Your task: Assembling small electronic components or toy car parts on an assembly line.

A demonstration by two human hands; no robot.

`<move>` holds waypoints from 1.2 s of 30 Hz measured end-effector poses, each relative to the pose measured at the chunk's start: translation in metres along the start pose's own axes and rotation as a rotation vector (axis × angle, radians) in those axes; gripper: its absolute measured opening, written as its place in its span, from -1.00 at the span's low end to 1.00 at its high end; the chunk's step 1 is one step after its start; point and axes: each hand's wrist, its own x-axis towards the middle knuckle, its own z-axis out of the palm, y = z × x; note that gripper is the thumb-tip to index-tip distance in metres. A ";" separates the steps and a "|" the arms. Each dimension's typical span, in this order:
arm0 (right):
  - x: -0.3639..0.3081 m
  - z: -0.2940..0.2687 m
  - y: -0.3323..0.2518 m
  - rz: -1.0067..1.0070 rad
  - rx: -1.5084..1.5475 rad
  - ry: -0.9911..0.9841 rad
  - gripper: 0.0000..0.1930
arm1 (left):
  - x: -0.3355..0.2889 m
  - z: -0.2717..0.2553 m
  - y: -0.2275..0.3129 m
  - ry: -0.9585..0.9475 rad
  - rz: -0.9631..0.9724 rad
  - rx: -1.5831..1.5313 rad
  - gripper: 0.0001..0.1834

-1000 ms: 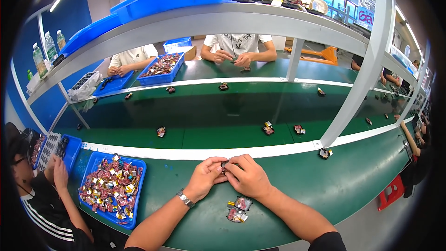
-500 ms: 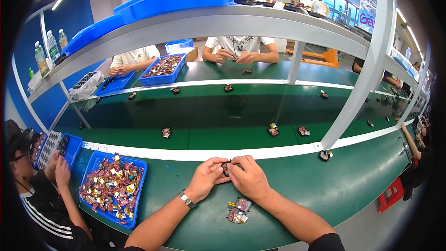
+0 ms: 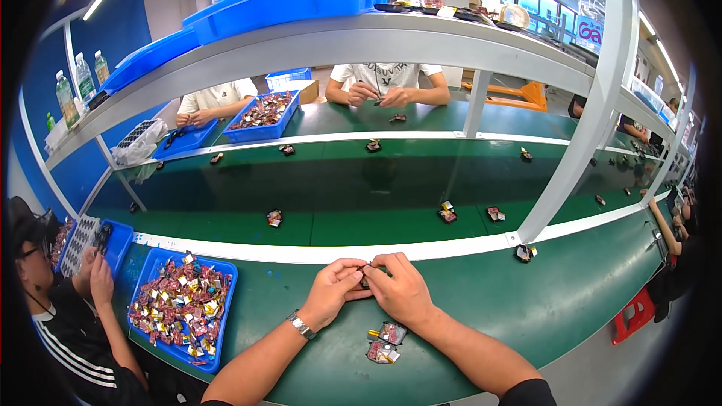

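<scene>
Between my hands, above the green tabletop (image 3: 481,308), is a small black casing (image 3: 365,281), mostly covered by fingers. My left hand (image 3: 331,292) wears a wristwatch at the wrist and pinches it from the left. From the other side, my right hand (image 3: 402,287) closes on it with thumb and fingertips. Two similar assemblies lie between my forearms, close together: one (image 3: 392,332) has a dark casing with a reddish board, the other (image 3: 383,352) shows a reddish board and a silvery piece.
A blue tray (image 3: 232,278) heaped with small red boards stands left. Beyond the white rail (image 3: 316,252), spaced-out assemblies ride a green belt (image 3: 361,231). A shelf post (image 3: 560,173) rises at right. One co-worker's hands (image 3: 100,278) work at far left; others sit across.
The assemblies on the near part of the belt have shifted slightly to the right. My hands stay almost in place; the held casing shows less of its reddish board.
</scene>
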 end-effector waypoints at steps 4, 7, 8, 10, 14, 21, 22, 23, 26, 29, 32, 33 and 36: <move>0.000 -0.002 -0.004 0.168 0.204 0.002 -0.77 | 0.001 0.001 -0.004 0.041 0.036 0.036 -0.78; 0.001 -0.006 -0.004 0.416 0.443 -0.027 -0.77 | 0.001 0.004 -0.002 0.060 0.045 0.053 -0.79; 0.000 -0.004 -0.003 0.416 0.441 -0.026 -0.77 | 0.001 0.005 -0.002 0.058 0.047 0.053 -0.79; -0.005 0.002 0.002 0.451 0.502 -0.035 -0.80 | 0.000 0.006 -0.003 0.065 0.048 0.096 -0.79; -0.005 0.004 0.002 0.456 0.497 -0.033 -0.81 | 0.001 0.006 -0.004 0.072 0.063 0.127 -0.79; -0.002 0.004 -0.004 0.506 0.469 0.032 -0.84 | 0.000 0.003 -0.005 0.011 0.090 0.099 -0.75; -0.002 0.003 -0.004 0.493 0.425 0.053 -0.84 | -0.001 0.003 -0.004 -0.027 0.096 0.077 -0.72; -0.003 0.003 -0.001 0.494 0.424 0.055 -0.84 | 0.000 0.004 -0.003 -0.030 0.096 0.078 -0.72; -0.007 0.004 0.007 0.171 0.225 0.045 -0.82 | -0.001 0.003 -0.002 -0.045 0.060 0.047 -0.68; -0.004 0.001 0.001 0.152 0.222 0.046 -0.81 | -0.001 0.001 -0.001 -0.051 0.046 0.038 -0.68; -0.002 -0.001 -0.003 0.161 0.128 -0.023 -0.82 | -0.001 0.001 -0.001 -0.035 0.019 0.045 -0.69; -0.003 0.001 -0.001 0.129 0.071 -0.027 -0.81 | 0.000 0.001 -0.001 -0.036 0.023 0.043 -0.69; -0.004 0.002 -0.002 0.094 0.008 -0.036 -0.81 | 0.000 0.002 -0.001 -0.031 0.017 0.042 -0.70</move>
